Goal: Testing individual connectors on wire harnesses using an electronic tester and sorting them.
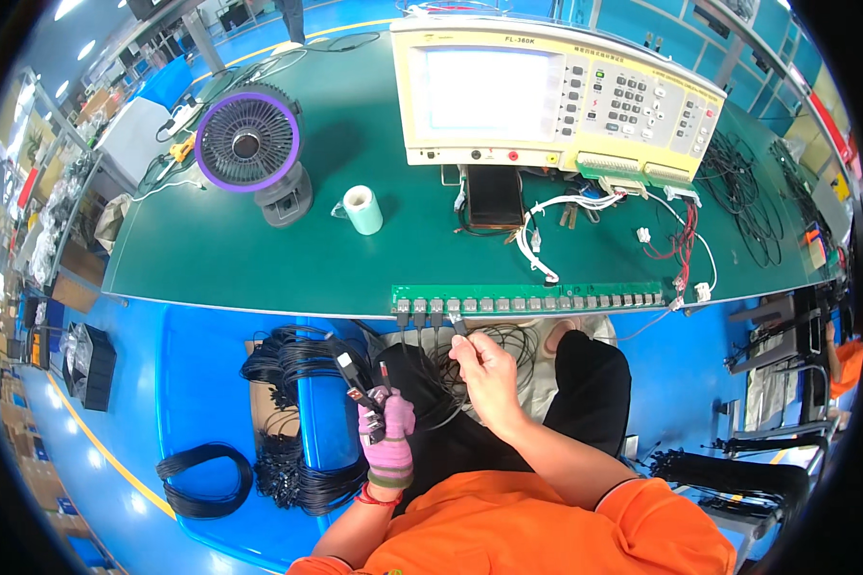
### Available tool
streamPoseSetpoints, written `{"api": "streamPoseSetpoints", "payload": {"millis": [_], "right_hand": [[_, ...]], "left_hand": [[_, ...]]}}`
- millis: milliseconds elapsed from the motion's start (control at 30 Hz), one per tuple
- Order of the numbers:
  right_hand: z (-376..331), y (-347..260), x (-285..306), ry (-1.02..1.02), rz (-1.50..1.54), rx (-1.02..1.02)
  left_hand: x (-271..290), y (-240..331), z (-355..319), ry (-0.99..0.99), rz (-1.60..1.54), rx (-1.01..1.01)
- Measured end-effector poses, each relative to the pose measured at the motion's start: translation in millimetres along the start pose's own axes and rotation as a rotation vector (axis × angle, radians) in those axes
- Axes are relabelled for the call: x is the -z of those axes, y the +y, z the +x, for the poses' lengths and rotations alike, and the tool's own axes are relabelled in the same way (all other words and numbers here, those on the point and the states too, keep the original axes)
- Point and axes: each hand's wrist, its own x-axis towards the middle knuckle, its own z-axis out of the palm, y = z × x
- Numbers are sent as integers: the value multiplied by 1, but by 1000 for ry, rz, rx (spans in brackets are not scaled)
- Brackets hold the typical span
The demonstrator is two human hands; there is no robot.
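Observation:
My left hand (389, 441), in a pink glove with grey stripes, is closed around a bunch of black USB cables (348, 368); their plugs stick up above the fingers. My bare right hand (487, 379) pinches a black USB cable plug (456, 320), its metal end at a socket of the long green circuit board (573, 290). Whether the plug is fully seated, I cannot tell. Just left of it, several black plugs (420, 314) sit in the board's first sockets, with their cables hanging down toward my lap. The board lies along the table's near edge.
On the green table (326, 259) stand a cream tester (556, 144) with a lit screen, a purple-rimmed fan (246, 141) and a mug (362, 211). White wires (525, 240) run from tester to board. Left of my legs, coiled black cables (204, 481) lie on a blue bin (187, 383).

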Motion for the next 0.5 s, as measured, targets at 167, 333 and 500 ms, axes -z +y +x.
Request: {"api": "streamPoseSetpoints", "payload": {"millis": [167, 333, 500], "right_hand": [[4, -6, -14, 21, -23, 107], [6, -13, -2, -35, -107, 46], [-19, -38, 21, -99, -128, 276]], "left_hand": [[-7, 13, -5, -39, 30, 12], [-25, 29, -13, -114, 26, 28], [-25, 23, -16, -91, 212, -55]]}}
